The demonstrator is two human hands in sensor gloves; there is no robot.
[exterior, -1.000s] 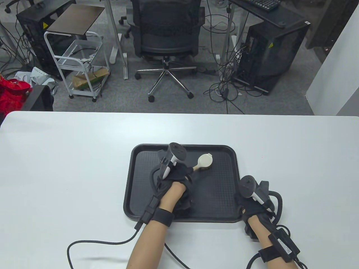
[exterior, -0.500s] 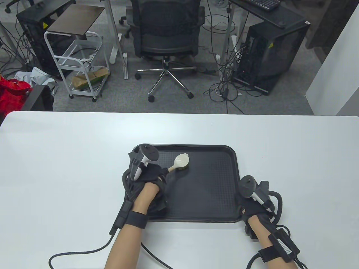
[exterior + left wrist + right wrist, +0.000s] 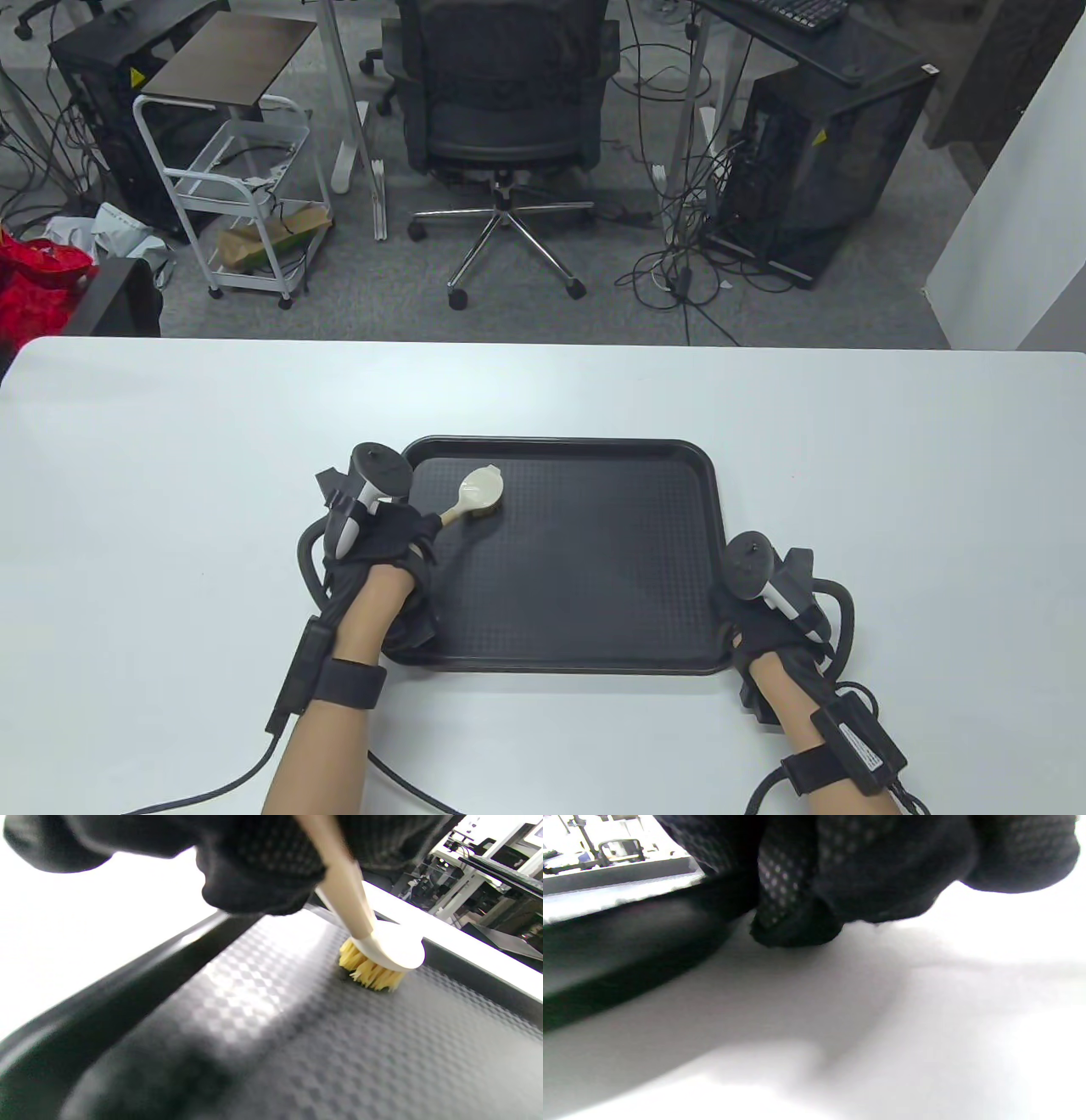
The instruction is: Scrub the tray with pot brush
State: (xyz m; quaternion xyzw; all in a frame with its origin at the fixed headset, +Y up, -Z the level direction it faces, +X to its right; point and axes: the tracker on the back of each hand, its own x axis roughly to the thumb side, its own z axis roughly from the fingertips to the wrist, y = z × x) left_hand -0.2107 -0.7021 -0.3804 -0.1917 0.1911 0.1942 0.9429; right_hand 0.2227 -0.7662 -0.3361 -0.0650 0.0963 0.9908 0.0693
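A black textured tray (image 3: 594,577) lies on the white table. My left hand (image 3: 399,531) grips the wooden handle of the pot brush (image 3: 480,491) at the tray's far left corner. In the left wrist view the brush (image 3: 382,959) stands tilted, its yellow bristles pressed on the tray floor (image 3: 297,1048) below my curled fingers (image 3: 263,870). My right hand (image 3: 764,624) holds the tray's near right corner. In the right wrist view its curled fingers (image 3: 861,870) sit against the tray rim (image 3: 628,955), one fingertip touching the table.
The white table (image 3: 891,475) spreads bare on both sides of the tray. Glove cables (image 3: 212,789) trail off the near edge. Beyond the far edge stand an office chair (image 3: 505,102), a white trolley (image 3: 237,195) and computer towers (image 3: 814,161).
My left hand has dragged the brush leftward across the tray's far part, from right of the middle to the far left corner. The right hand and tray have stayed put.
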